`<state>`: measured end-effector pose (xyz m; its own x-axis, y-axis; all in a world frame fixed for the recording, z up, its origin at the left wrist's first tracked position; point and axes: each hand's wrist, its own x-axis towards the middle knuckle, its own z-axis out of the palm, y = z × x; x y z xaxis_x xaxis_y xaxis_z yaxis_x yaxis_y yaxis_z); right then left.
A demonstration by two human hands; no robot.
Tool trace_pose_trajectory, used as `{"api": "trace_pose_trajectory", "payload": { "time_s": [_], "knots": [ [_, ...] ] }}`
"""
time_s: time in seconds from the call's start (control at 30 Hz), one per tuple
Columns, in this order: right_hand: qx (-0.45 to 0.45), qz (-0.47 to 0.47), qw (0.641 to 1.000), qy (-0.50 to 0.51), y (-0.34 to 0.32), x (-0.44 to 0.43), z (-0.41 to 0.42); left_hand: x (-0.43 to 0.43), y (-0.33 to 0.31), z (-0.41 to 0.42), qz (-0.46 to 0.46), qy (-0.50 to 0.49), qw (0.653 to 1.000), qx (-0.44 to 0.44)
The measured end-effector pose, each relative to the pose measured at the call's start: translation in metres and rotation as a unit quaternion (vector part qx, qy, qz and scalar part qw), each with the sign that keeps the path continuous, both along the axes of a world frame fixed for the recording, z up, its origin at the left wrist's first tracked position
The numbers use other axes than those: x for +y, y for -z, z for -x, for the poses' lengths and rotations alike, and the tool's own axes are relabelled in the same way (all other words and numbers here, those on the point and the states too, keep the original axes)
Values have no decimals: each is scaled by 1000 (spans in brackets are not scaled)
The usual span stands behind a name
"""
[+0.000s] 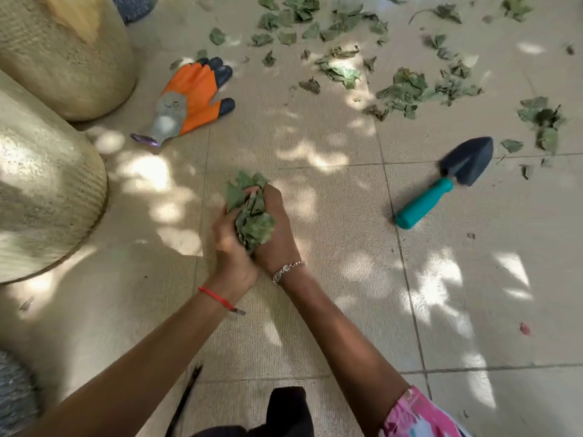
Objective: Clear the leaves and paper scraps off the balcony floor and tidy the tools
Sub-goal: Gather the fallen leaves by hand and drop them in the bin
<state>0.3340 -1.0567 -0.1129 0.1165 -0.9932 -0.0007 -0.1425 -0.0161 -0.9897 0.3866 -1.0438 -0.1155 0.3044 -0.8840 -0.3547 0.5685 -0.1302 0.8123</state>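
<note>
**Both grips full of leaves, mid-floor**

Left edge: two ribbed pots, the upper pot [63, 64] and the lower pot [47, 200]. Both are cut off by the frame and wall off that side. One orange glove [195, 89] lies flat near the upper pot; can't tell if a second glove is under it.

Centre: left grip [228, 247] and right grip [279, 228] are curled together round one leaf wad [252, 222] over the floor [331, 310]. Fingertips mostly hidden by the leaves. Open tile all round the grips.

Right: one trowel [448, 181], blurred, lying across a tile joint.

Loose leaves [403, 89] cover the top and top right. Too many and too blurred to count, and some run off the frame.
</note>
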Motion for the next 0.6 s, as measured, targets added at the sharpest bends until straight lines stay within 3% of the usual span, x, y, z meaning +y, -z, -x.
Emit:
{"api": "trace_pose_trajectory", "payload": {
  "time_s": [0.07,0.23,0.33,0.6],
  "knots": [
    [22,-11,1000,-15,-1,-3,0,5,-5,5,-26,-12,1000,10],
    [140,15,989,-35,9,-5,-3,9,-16,10,11,5,1000,-3],
    [113,-29,991,-61,7,0,-2,8,-13,10,-23,17,998,-48],
    [143,-29,984,-106,-6,-2,6,2,-5,-1,-89,28,995,40]
  ]
}}
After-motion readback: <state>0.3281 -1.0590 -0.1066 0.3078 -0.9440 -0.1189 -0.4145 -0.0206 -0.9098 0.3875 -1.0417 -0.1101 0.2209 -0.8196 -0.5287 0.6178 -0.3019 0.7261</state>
